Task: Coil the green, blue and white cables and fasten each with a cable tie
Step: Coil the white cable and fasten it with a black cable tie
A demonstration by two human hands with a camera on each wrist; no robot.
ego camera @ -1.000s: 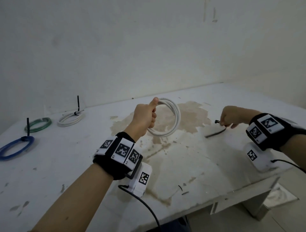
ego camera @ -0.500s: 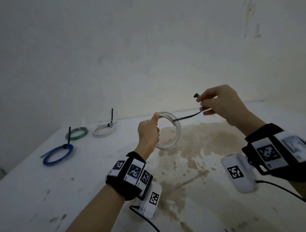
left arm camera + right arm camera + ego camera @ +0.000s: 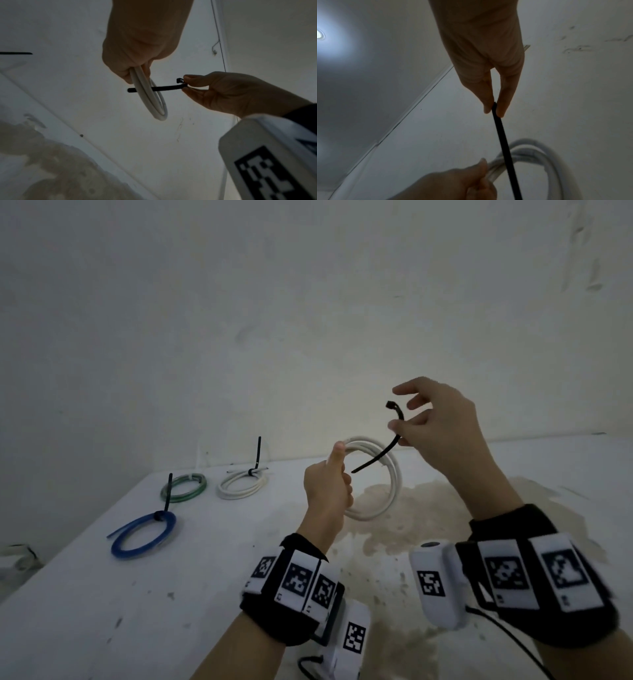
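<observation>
- Head view: the left hand (image 3: 327, 491) grips a white cable coil (image 3: 375, 477) held upright above the tabletop (image 3: 212, 559), fingers wrapped round the bundled turns and thumb laid along the top.
- The right hand (image 3: 442, 433) pinches a black cable tie (image 3: 380, 453) near its head end between thumb and fingers, the other fingers spread loose; the strap's free tail reaches through the ring of the coil.
- Left wrist view: the strap crosses the coil close under the left-hand grip, its locking head beside the right fingertips (image 3: 186, 78).
- Handling, as I judge it: the coil looks light but springy, so its turns would likely fan out if the grip slackens; best held right where the turns bunch, next to where the tie will close.
- The tie seems thin, semi-stiff and smooth. It bends without kinking, and is best pinched close to the head so the tail can be steered into the slot.
- On the tabletop to the left lie a blue coil (image 3: 144, 534), a green coil (image 3: 185, 492) and another white coil (image 3: 241, 484), each already tied.
</observation>
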